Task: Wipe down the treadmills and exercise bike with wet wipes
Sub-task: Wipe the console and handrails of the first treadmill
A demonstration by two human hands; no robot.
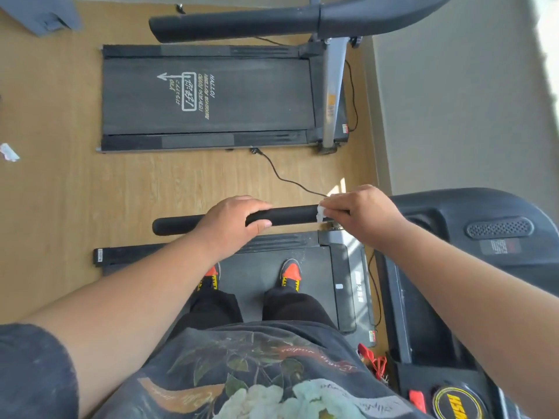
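The near treadmill's foam handrail (284, 217) is steadied by the left hand (233, 225), its grip closed round it, while a wet wipe (320, 212) is pinched against its console end by the right hand (360, 213); the far treadmill (208, 98) is judged outstanding, no exercise bike being in view.

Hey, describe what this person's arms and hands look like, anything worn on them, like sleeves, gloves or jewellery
Both arms are bare from above the elbow down. The left hand and right hand wear no gloves, and no rings, watch or bracelets show. A short, dark grey, slightly faded sleeve covers the left upper arm at the frame's lower left corner. The right arm's sleeve is out of view.
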